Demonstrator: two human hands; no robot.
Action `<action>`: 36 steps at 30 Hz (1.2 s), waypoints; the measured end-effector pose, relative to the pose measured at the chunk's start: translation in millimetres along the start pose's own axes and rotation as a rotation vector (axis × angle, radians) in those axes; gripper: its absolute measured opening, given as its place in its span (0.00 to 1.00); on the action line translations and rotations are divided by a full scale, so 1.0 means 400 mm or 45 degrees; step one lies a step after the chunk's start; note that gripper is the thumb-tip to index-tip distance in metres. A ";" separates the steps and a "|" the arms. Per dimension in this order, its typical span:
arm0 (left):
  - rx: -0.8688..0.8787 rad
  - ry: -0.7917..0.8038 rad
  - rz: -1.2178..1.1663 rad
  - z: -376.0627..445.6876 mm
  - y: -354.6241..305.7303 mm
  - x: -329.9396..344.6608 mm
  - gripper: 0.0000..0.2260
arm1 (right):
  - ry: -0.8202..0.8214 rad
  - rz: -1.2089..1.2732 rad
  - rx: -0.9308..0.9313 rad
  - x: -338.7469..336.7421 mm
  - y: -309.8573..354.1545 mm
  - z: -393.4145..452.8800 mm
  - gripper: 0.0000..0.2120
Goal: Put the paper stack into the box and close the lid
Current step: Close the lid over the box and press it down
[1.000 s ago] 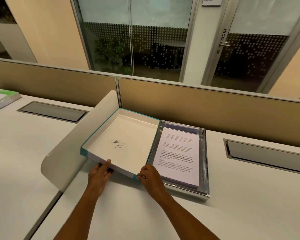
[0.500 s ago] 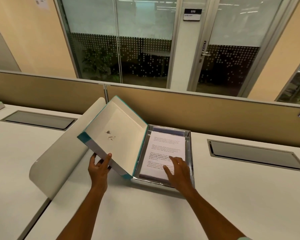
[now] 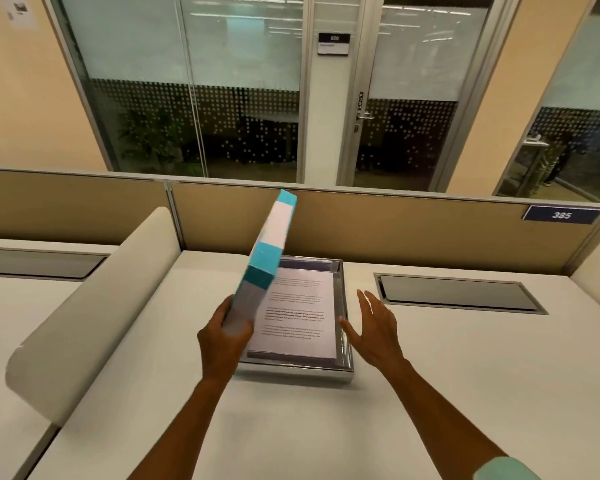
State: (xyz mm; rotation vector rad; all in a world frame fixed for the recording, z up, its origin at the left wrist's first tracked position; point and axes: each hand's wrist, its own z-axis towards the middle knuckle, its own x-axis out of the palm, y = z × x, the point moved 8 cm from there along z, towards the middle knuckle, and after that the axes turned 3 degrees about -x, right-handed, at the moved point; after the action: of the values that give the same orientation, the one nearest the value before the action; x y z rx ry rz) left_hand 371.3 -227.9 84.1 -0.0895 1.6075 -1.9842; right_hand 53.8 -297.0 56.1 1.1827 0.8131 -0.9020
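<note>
Head view: left hand (image 3: pixel 224 336) grasps the lid (image 3: pixel 264 268), tilted nearly on edge over the box (image 3: pixel 343 341), likely for closing; right hand (image 3: pixel 374 327) hovers released beside it. Paper stack (image 3: pixel 297 317) lies inside, on the tabletop (image 3: pixel 430 393).

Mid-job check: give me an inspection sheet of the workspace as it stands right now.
Surface: white desk, bare around the box.
Job's things: paper stack lies in the silver box; teal-and-white lid raised steeply on edge over the box's left side, not closed.
Clutter: nothing seen.
Grippers: left hand grips the lid's near end; right hand open, beside the box's right wall.
Cables: nothing seen; cable hatch shut.
Surroundings: tan partition, glass door.
</note>
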 end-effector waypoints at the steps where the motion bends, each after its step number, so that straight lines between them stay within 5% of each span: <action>1: 0.031 0.041 0.034 -0.009 -0.008 0.020 0.25 | -0.010 -0.011 0.000 -0.009 -0.006 -0.003 0.39; 20: 0.559 0.457 0.970 -0.179 -0.016 0.309 0.33 | 0.199 0.233 0.078 0.040 -0.036 -0.090 0.38; 28: 0.477 0.454 0.951 -0.163 0.032 0.275 0.36 | 0.436 0.475 0.205 0.124 -0.030 -0.115 0.35; 36: -0.063 0.350 0.873 -0.044 0.169 0.134 0.40 | 0.364 0.692 0.391 0.159 -0.008 -0.083 0.34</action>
State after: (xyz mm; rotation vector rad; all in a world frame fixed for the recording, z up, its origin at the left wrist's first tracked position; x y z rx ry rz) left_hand 345.9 -244.9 1.6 0.6557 1.5659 -1.4578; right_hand 76.1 -274.7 -8.6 1.7245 0.5374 -0.4175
